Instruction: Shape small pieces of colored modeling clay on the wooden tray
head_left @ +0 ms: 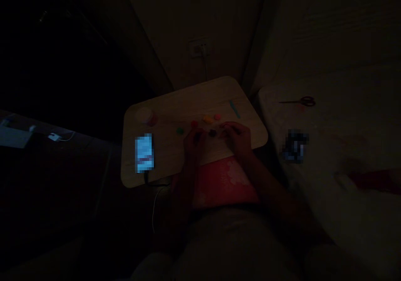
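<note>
Flanking small, dark, roundish lump (212, 133), long axis unclear: left hand (191, 143) and right hand (240, 137), fingers half-curled, grip too dim to tell. Beyond, between hands: orange oblong lump (208, 120), long axis roughly sideways.

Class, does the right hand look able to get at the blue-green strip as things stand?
Probably yes: the blue-green strip lies just beyond the right hand, with no object visible between them.

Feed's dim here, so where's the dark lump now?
In the head view, the dark lump is slightly right of centre, between the left hand and right hand, just below the orange lump; whether either hand touches it is unclear.
</note>
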Tool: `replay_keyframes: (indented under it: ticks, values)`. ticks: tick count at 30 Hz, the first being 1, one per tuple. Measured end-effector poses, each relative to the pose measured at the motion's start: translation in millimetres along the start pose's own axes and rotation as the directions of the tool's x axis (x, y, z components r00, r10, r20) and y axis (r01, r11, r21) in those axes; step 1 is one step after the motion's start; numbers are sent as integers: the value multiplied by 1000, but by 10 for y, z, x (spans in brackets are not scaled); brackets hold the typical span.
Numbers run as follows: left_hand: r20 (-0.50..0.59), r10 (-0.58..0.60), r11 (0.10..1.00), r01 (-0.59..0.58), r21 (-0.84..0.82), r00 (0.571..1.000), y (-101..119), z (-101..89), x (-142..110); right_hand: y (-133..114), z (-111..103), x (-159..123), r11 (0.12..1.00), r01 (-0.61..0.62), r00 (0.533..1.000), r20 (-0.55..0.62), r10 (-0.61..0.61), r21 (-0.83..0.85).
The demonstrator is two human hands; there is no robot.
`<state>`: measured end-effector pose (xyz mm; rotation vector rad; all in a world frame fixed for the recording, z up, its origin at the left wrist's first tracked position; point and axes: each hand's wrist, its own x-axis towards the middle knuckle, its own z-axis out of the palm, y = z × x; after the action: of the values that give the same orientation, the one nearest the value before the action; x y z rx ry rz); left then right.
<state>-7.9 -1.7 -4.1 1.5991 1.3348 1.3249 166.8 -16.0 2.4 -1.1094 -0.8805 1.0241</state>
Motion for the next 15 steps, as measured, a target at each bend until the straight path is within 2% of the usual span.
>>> replay_keyframes:
  ticks: [6,12,15]
  values:
    - [-18,25,1000,-25,-17,1000,-23,13,5,49,-10,16,1000,-4,1000,-13,4,26]
    - [-15,13,1000,-14,-6,1000,47,5,3,65,1,19,998,-26,999,-25,27,55]
    - [-12,15,1000,-15,5,1000,52,3,2,83,-2,23,1000,-8,999,-33,9,19]
